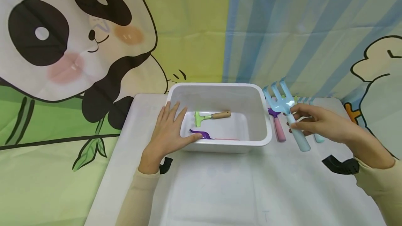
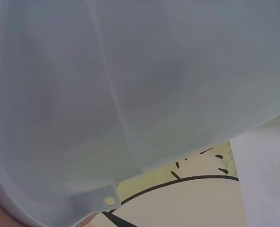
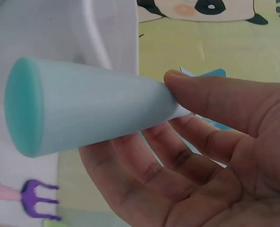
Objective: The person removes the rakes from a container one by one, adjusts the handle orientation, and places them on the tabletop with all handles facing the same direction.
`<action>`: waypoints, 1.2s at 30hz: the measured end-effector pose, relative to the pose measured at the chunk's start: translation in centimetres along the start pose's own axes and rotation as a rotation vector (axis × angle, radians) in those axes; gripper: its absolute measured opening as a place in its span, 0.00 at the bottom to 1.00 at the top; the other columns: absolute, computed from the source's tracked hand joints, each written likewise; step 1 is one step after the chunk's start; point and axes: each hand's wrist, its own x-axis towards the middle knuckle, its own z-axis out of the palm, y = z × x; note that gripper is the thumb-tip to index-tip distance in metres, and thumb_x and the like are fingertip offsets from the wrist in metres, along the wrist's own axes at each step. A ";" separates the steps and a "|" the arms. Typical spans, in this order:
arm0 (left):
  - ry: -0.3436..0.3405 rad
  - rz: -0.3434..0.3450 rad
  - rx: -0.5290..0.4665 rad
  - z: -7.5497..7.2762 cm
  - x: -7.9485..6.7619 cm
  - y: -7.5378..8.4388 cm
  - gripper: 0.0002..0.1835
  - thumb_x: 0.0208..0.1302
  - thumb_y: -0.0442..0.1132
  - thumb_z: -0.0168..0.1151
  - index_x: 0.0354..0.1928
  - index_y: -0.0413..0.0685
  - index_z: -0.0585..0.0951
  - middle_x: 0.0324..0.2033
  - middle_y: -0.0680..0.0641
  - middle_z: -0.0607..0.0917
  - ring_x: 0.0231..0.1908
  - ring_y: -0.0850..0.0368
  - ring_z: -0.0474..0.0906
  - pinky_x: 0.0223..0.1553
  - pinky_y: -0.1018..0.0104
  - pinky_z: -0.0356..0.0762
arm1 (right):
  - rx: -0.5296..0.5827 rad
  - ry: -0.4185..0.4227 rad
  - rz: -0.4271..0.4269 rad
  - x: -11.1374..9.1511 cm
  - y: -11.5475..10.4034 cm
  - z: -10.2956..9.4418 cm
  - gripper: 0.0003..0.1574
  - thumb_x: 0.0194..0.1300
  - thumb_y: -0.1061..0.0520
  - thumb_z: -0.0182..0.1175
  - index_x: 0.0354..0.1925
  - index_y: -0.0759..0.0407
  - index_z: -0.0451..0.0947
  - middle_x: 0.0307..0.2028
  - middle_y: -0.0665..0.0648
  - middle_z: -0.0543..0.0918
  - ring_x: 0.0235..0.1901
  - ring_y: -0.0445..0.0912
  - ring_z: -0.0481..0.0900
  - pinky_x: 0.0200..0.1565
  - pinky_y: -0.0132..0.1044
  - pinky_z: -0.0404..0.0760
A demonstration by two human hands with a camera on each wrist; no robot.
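Note:
My left hand (image 1: 169,128) rests on the left end of a white plastic tub (image 1: 220,142), fingers spread and thumb over the front rim. In the left wrist view the tub wall (image 2: 140,85) fills most of the picture, hiding nearly all of that hand. To the tub's right, my right hand (image 1: 320,119) grips a light blue toy garden fork (image 1: 282,104) by its handle, tines up. The right wrist view shows thumb and fingers around the narrow end of the handle (image 3: 97,104). Inside the tub lie a small green rake (image 1: 201,118) with a wooden handle and a purple hand fork (image 1: 204,135).
Right of the tub, a purple fork with a pink handle (image 1: 279,130) lies on the white table (image 1: 213,191). A light blue tool (image 1: 319,138) is partly covered by my right hand. A printed panda cloth (image 1: 188,27) hangs behind.

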 end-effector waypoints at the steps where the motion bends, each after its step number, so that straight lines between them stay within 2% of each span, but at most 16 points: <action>1: 0.002 0.001 -0.002 0.0 0.0 0.0 0.61 0.51 0.85 0.48 0.75 0.44 0.65 0.76 0.38 0.55 0.76 0.36 0.37 0.74 0.47 0.31 | 0.010 0.012 0.010 -0.4 0.7 0.2 0.21 0.74 0.58 0.58 0.60 0.64 0.67 0.49 0.64 0.74 0.42 0.48 0.81 0.42 0.40 0.85; 6: 0.017 0.014 -0.001 0.1 0.0 -0.2 0.61 0.52 0.85 0.48 0.74 0.44 0.65 0.76 0.38 0.56 0.76 0.36 0.38 0.74 0.46 0.32 | 0.055 0.051 0.098 -2.1 4.3 2.0 0.27 0.75 0.56 0.57 0.64 0.69 0.63 0.53 0.67 0.71 0.44 0.52 0.79 0.42 0.42 0.86; 12: 0.025 0.017 -0.011 0.2 -0.2 -0.2 0.61 0.51 0.84 0.50 0.74 0.44 0.65 0.76 0.38 0.55 0.76 0.36 0.38 0.74 0.47 0.32 | 0.216 0.038 0.205 -3.7 8.3 5.2 0.33 0.75 0.56 0.57 0.66 0.74 0.58 0.52 0.70 0.72 0.47 0.57 0.79 0.43 0.47 0.85; 18: 0.025 0.016 -0.011 0.2 -0.2 -0.2 0.60 0.52 0.84 0.49 0.74 0.44 0.65 0.76 0.38 0.55 0.76 0.37 0.37 0.74 0.47 0.32 | 0.332 0.041 0.339 -4.9 12.0 8.2 0.35 0.72 0.56 0.61 0.65 0.75 0.58 0.50 0.69 0.73 0.46 0.56 0.78 0.43 0.52 0.84; 22: 0.022 0.016 -0.012 0.1 -0.1 -0.1 0.60 0.52 0.84 0.49 0.74 0.44 0.66 0.76 0.38 0.55 0.76 0.36 0.37 0.74 0.47 0.32 | 0.393 0.049 0.398 -5.5 14.1 10.0 0.36 0.72 0.56 0.62 0.65 0.76 0.57 0.49 0.68 0.71 0.43 0.54 0.76 0.40 0.49 0.83; 28: 0.012 0.003 -0.010 0.1 -0.2 -0.1 0.61 0.51 0.85 0.48 0.74 0.44 0.65 0.76 0.39 0.55 0.76 0.37 0.37 0.74 0.47 0.31 | 0.482 0.016 0.408 -6.1 16.2 12.3 0.35 0.72 0.57 0.61 0.64 0.76 0.56 0.47 0.67 0.70 0.41 0.53 0.74 0.37 0.47 0.81; 32: 0.008 -0.006 -0.004 0.0 -0.1 0.0 0.61 0.51 0.85 0.48 0.74 0.45 0.65 0.76 0.39 0.55 0.76 0.37 0.37 0.74 0.48 0.30 | 0.514 -0.011 0.390 -6.1 16.6 13.0 0.35 0.72 0.57 0.60 0.63 0.77 0.55 0.46 0.66 0.72 0.41 0.54 0.75 0.37 0.48 0.81; 36: 0.008 -0.003 -0.009 -0.1 -0.1 0.1 0.61 0.51 0.85 0.49 0.74 0.44 0.65 0.76 0.39 0.55 0.76 0.37 0.37 0.74 0.49 0.29 | 0.509 -0.005 0.406 -5.8 16.5 13.2 0.38 0.73 0.57 0.60 0.65 0.79 0.53 0.45 0.64 0.74 0.41 0.53 0.76 0.38 0.48 0.82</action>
